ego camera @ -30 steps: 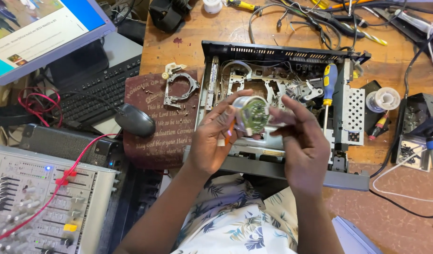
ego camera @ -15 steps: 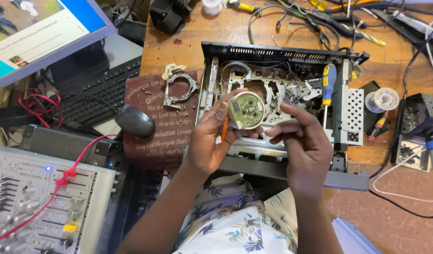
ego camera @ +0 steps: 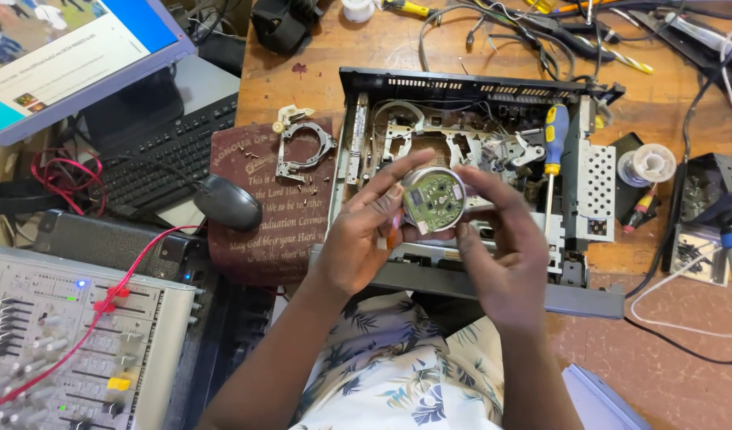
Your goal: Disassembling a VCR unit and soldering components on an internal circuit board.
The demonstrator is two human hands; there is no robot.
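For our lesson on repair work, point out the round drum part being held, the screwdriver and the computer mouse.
Round drum (ego camera: 434, 200), head view: on its green circuit face.
Screwdriver (ego camera: 555, 137), head view: on its blue and yellow handle.
Computer mouse (ego camera: 227, 202), head view: on its black top.

One round silver drum with a green circuit board (ego camera: 433, 199). One opened black metal player chassis (ego camera: 477, 151). One blue-and-yellow-handled screwdriver (ego camera: 554, 151), one black computer mouse (ego camera: 227, 202).
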